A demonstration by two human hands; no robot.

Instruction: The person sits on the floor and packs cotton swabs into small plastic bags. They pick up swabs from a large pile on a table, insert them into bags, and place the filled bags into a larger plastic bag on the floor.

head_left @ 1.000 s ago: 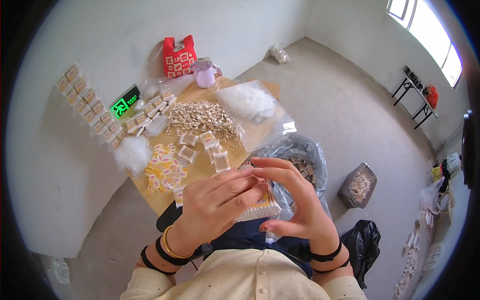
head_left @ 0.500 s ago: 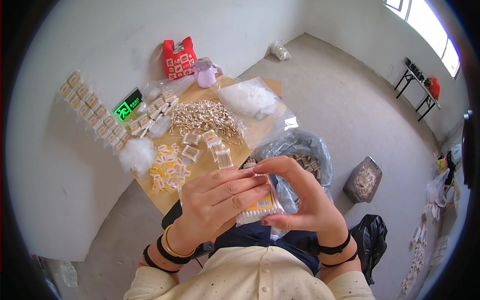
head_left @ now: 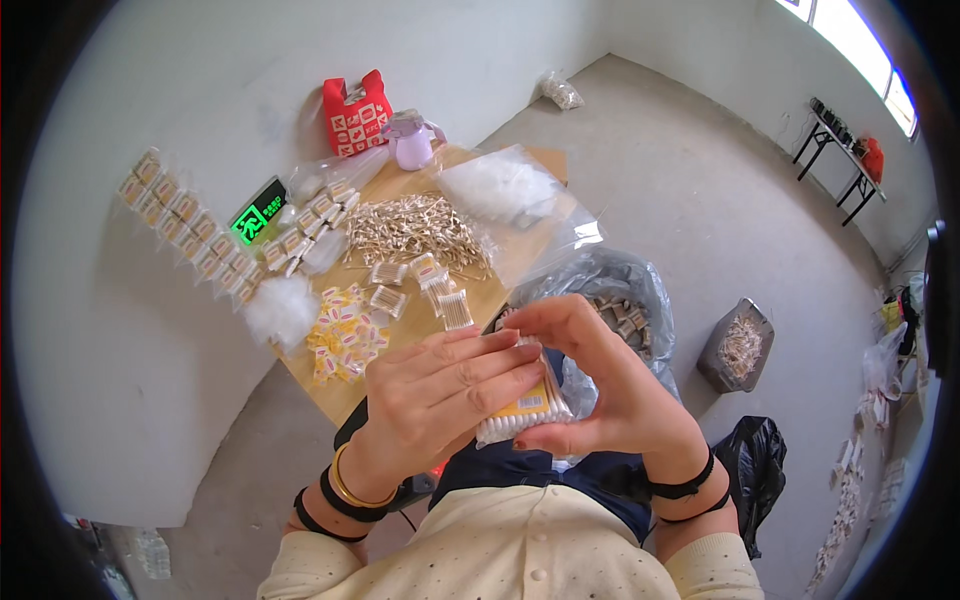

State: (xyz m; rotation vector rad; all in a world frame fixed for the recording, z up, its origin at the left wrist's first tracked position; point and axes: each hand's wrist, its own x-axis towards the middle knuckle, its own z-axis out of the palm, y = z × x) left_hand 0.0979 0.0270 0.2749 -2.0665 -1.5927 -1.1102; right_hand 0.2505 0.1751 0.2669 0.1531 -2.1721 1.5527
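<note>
Close in front of my body, a pack of cotton swabs (head_left: pixel 507 428) with a yellow card on top is held between my two hands, its white tips facing me. My left hand (head_left: pixel 425 385) lies over the pack with its fingers pressed together across the card. Curved round the far and right sides is my right hand (head_left: pixel 615 390), its thumb at the near edge and its fingertips at the far edge. Just beyond my fingers, several small swab bundles (head_left: pixel 388 300) lie on the wooden table (head_left: pixel 320 400), beside yellow-and-white cards (head_left: pixel 345 335) and a heap of loose swabs (head_left: pixel 420 232).
Packed swab bundles (head_left: pixel 185 225) in clear bags rise along the left wall. Clear plastic bags (head_left: pixel 505 190), a lilac jug (head_left: pixel 412 145) and a red bag (head_left: pixel 357 115) stand at the back. A bag-lined container (head_left: pixel 650 290) and a grey bin (head_left: pixel 740 345) are right.
Both hands keep hold of the swab pack and have barely shifted. The view has turned slightly, so the table and room sit a little differently in it.
</note>
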